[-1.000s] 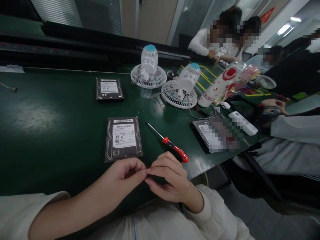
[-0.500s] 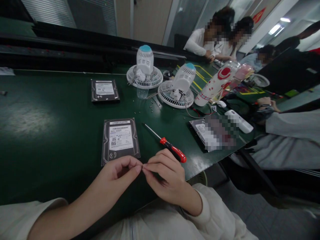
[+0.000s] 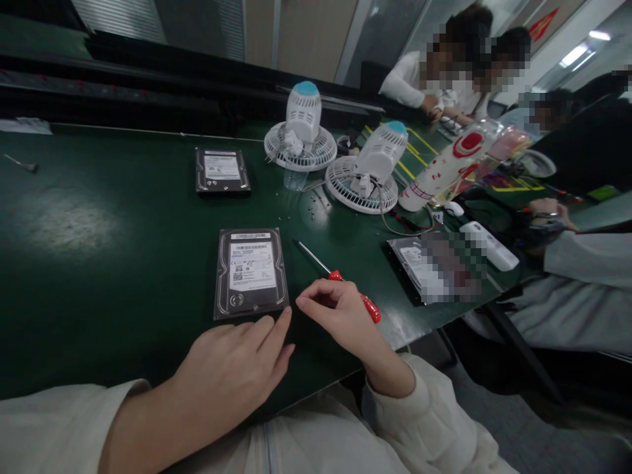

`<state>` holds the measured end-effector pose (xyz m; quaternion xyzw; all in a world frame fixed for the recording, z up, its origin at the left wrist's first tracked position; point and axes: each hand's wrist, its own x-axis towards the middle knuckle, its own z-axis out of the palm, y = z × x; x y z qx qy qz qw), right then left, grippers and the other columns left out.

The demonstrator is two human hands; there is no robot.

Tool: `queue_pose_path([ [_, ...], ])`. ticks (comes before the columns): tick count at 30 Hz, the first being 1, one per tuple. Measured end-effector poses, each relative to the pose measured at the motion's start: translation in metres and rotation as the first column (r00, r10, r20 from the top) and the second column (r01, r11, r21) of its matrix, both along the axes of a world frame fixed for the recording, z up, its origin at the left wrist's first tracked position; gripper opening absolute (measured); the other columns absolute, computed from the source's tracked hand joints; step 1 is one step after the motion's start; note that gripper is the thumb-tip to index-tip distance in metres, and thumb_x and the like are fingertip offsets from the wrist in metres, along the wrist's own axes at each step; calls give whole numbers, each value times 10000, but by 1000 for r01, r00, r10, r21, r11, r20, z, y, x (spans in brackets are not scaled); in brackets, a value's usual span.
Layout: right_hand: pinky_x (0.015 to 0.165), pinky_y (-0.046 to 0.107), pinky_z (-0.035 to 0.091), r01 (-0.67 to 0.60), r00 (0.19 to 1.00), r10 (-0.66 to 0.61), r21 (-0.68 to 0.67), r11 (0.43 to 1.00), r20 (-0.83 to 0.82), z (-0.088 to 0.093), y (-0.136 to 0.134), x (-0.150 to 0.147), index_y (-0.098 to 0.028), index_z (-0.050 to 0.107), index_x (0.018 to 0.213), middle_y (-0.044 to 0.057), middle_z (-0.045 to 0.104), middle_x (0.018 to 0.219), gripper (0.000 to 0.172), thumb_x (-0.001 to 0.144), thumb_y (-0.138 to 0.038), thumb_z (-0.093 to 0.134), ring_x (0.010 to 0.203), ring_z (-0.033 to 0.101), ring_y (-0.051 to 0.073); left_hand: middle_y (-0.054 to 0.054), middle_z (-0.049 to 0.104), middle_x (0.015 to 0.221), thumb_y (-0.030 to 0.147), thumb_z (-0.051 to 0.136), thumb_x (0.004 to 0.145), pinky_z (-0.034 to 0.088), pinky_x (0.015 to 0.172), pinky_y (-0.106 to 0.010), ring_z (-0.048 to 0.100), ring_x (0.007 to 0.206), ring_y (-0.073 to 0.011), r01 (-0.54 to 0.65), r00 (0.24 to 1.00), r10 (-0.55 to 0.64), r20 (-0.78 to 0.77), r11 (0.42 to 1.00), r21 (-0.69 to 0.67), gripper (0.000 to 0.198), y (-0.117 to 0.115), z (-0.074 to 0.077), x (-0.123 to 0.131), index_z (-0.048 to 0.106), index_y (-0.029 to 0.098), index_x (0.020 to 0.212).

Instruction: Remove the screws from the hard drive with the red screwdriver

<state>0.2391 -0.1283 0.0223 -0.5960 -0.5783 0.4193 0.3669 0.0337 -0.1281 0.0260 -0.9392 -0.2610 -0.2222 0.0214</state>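
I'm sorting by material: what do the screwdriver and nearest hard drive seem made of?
Screwdriver: shaft probably steel, shiny silver; handle likely plastic, glossy red.
Hard drive: casing likely metal, dark with pale edge glints; printed white label, perhaps paper.

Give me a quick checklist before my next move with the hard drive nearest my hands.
1. Near hard drive flat on the table, label up: ok.
2. Left hand clear of that drive: cannot tell; its fingers are at the near edge, contact unclear.
3. Right hand pinching a small part: cannot tell; nothing shows at the fingertips.
4. Screwdriver fully uncovered: not ok; the right hand hides part of it.
5. Far hard drive away from both hands: ok.
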Motion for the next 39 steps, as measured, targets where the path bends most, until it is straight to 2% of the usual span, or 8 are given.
queue_pose_path([
  [1, 534, 194, 431, -12, 1000, 12, -41, 999, -12, 1, 2, -1, -117, 723, 756, 23, 686, 663, 209, 823, -311, 680, 578, 558, 69, -79, 712, 743, 207, 451, 1000, 443, 444, -323, 667, 542, -204, -6, 999, 10, -38, 997, 80, 356, 0, -1, 0, 695, 11, 1169],
  [3, 529, 188, 420, -28, 999, 25, -101, 995, -28, 3, 6, -3, -113, 728, 744, 19, 679, 649, 197, 800, -297, 690, 571, 546, 63, -56, 680, 686, 173, 466, 983, 433, 443, -333, 654, 517, -205, -19, 994, 32, -102, 991, 133, 345, 0, -5, -1, 700, 1, 1171],
  [12, 537, 195, 391, -24, 999, 15, -210, 977, -43, 7, 12, -9, -115, 716, 692, 10, 663, 629, 191, 753, -296, 721, 578, 527, 60, -21, 635, 664, 174, 558, 950, 409, 469, -320, 634, 531, -185, -2, 973, 35, -229, 990, 141, 335, 1, -9, -3, 697, 22, 1213],
  [19, 548, 196, 406, -62, 996, 42, -281, 958, -77, 13, 19, -9, -116, 701, 652, 14, 674, 615, 190, 721, -289, 739, 568, 540, 58, -28, 659, 703, 133, 633, 875, 421, 478, -313, 640, 549, -184, 4, 973, 23, -231, 993, 116, 350, 4, -12, -2, 702, 45, 1206],
  [24, 536, 187, 405, -78, 994, 51, -316, 945, -92, 13, 24, -8, -121, 672, 614, 2, 654, 572, 157, 711, -239, 710, 535, 527, 50, -57, 691, 745, 123, 642, 852, 453, 482, -320, 658, 572, -199, 5, 976, 18, -218, 994, 108, 399, 5, -12, -2, 677, 9, 1233],
  [30, 564, 192, 444, -127, 991, 96, -387, 913, -97, 18, 28, -6, -123, 688, 625, 6, 670, 585, 127, 702, -218, 720, 557, 573, 63, -63, 694, 747, 164, 642, 873, 461, 480, -327, 658, 574, -202, 1, 984, 17, -179, 995, 101, 373, 5, -12, -1, 692, 2, 1205],
  [39, 579, 178, 421, -180, 983, 173, -472, 863, -58, 27, 34, -7, -116, 686, 646, 1, 667, 590, 140, 759, -196, 696, 558, 564, 48, -45, 674, 719, 208, 654, 876, 423, 473, -312, 628, 548, -178, -14, 985, 33, -170, 993, 113, 397, 5, -14, -1, 695, 6, 1216],
])
